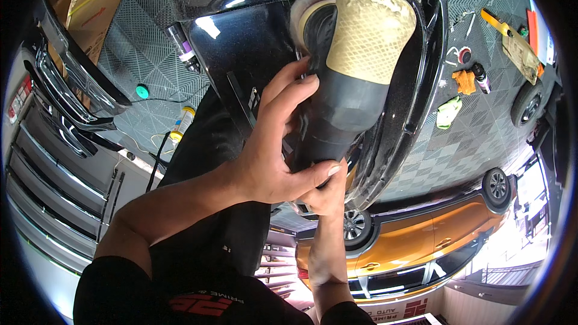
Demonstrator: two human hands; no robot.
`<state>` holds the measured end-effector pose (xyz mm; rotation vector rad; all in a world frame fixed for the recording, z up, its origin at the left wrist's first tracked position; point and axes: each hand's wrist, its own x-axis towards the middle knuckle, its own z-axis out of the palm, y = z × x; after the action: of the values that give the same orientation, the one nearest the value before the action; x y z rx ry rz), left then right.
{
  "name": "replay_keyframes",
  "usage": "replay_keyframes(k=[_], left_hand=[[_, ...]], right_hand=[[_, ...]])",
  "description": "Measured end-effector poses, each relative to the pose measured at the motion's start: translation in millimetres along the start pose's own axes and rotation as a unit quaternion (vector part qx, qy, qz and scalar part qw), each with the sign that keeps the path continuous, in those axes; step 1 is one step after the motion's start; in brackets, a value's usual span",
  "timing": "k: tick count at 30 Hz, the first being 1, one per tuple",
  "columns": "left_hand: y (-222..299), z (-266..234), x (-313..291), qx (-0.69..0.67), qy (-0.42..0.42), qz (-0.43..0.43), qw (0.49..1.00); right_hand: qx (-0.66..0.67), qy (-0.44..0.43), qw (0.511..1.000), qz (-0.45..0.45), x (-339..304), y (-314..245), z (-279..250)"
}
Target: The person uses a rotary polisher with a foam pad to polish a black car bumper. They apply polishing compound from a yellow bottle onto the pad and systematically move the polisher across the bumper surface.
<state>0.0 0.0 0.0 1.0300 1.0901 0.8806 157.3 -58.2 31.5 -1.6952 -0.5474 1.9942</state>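
Polisher (352,90) gripped over a black car panel (241,42)

The panel's right edge curves just beside the gold-and-black tool; grey tiled floor (475,126) spreads beyond. Red and white lettering marks the dark shirt (150,289). The left hand (271,150) wraps the polisher's black body; the right hand (328,195), partly hidden, clasps its lower end.

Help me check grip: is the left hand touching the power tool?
Touching: the head view shows the left hand curled around the power tool by its black body.
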Motion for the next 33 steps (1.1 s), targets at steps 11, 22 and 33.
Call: replay_keyframes(k=[11,22,33], left_hand=[[-2.9,2.1,-4.4,-0.070,0.002,-0.016,0.997],[4.3,3.7,-7.1,-0.042,0.000,-0.048,0.998],[0.8,-2.9,-2.0,-0.030,0.010,-0.030,0.999]], right_hand=[[-0.020,0.014,1.000,0.019,-3.8,-5.7,0.1],[0.008,0.030,0.999,0.017,-10.7,-9.4,0.8],[-0.020,0.006,1.000,0.016,-1.9,-0.8,-1.5]])
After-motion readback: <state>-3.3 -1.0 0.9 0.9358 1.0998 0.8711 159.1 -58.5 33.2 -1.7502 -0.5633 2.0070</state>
